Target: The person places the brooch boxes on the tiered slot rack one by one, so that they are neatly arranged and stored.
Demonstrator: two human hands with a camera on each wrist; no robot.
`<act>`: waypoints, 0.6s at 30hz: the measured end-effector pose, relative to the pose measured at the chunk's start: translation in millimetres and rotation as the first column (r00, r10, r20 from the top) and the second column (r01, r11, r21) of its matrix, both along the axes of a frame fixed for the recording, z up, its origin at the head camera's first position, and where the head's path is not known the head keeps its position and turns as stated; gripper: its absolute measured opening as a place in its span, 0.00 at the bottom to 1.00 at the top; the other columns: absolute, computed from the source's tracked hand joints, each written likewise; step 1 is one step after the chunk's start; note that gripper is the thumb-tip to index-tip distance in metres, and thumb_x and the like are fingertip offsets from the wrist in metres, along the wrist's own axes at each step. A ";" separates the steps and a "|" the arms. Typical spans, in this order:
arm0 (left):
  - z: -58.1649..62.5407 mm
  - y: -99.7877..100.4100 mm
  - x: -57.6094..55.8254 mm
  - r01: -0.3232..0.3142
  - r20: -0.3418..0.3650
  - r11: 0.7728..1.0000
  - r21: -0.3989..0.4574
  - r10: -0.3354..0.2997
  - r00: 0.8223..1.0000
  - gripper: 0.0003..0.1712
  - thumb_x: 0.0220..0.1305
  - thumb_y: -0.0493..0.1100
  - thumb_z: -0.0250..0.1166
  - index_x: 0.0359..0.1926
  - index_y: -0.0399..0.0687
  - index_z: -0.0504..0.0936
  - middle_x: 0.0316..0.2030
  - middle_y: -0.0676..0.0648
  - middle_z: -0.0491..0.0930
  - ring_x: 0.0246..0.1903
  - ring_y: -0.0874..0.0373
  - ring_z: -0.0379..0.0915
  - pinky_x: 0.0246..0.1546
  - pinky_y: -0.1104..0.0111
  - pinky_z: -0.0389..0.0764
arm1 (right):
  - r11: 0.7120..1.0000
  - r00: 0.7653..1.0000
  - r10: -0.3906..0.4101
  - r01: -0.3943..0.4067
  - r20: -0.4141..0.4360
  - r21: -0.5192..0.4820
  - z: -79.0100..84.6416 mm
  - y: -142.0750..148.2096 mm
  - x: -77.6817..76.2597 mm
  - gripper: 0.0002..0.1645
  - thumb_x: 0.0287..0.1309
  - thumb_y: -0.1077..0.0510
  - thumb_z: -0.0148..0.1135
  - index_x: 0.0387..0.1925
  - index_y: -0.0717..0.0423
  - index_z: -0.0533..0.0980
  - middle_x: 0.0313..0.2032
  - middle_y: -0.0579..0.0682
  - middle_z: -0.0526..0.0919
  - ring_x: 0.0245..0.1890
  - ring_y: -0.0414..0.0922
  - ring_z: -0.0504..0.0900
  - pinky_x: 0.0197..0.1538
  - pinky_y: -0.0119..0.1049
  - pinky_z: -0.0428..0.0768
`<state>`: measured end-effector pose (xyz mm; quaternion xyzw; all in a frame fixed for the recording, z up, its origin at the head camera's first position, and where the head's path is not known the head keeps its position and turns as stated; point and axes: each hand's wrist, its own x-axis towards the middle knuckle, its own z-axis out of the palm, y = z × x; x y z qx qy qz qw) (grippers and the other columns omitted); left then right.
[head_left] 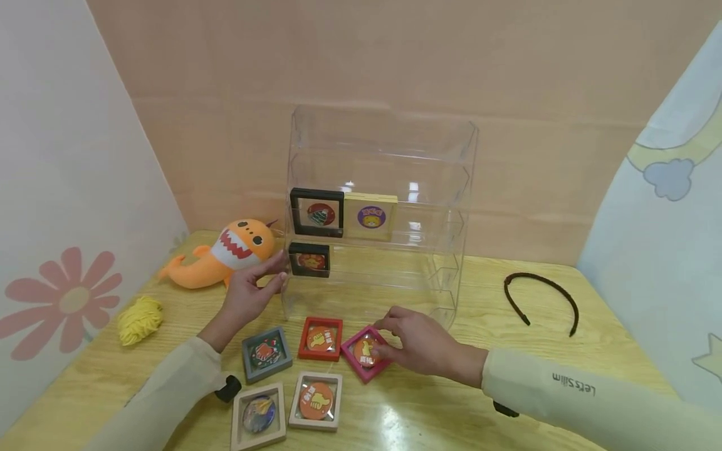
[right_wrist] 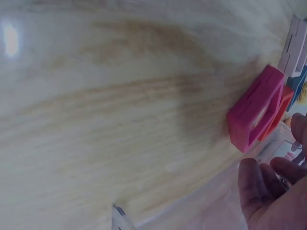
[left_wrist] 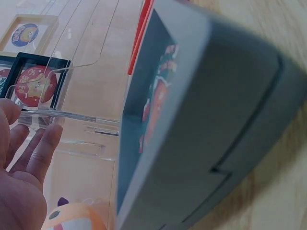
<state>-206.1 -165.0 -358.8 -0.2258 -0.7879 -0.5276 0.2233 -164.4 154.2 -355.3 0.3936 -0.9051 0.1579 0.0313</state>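
My left hand [head_left: 251, 297] is at the left side of a clear acrylic display rack [head_left: 375, 254], its fingertips by the side panel. In the left wrist view, the fingers are extended beside the rack. My right hand [head_left: 420, 341] reaches over the right corner of a magenta square frame [head_left: 355, 364] lying on the table; thumb and fingers are apart. From the right wrist, that magenta frame [right_wrist: 256, 110] appears just beyond the fingertips. On the rack stand a black frame [head_left: 291, 216], a yellow frame [head_left: 369, 233] and a lower black frame [head_left: 309, 274].
Near the hands lie a red frame [head_left: 320, 321], a grey frame [head_left: 248, 358], a pale pinkish frame [head_left: 313, 425] and a beige frame [head_left: 237, 426]. An orange shark plush [head_left: 197, 272] and yellow yarn [head_left: 140, 321] are left; a dark headband [head_left: 544, 277] is right.
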 end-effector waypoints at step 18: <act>0.6 -0.8 0.3 0.028 0.016 0.999 0.026 -0.028 0.999 0.22 0.59 0.24 0.61 0.56 0.26 0.73 0.48 0.34 0.78 0.45 0.38 0.75 0.37 0.75 0.81 | 0.977 0.948 -0.195 0.212 0.252 -0.041 -18.3 2.7 10.5 0.24 0.52 0.42 0.68 0.26 0.61 0.78 0.19 0.44 0.70 0.22 0.39 0.68 0.20 0.31 0.70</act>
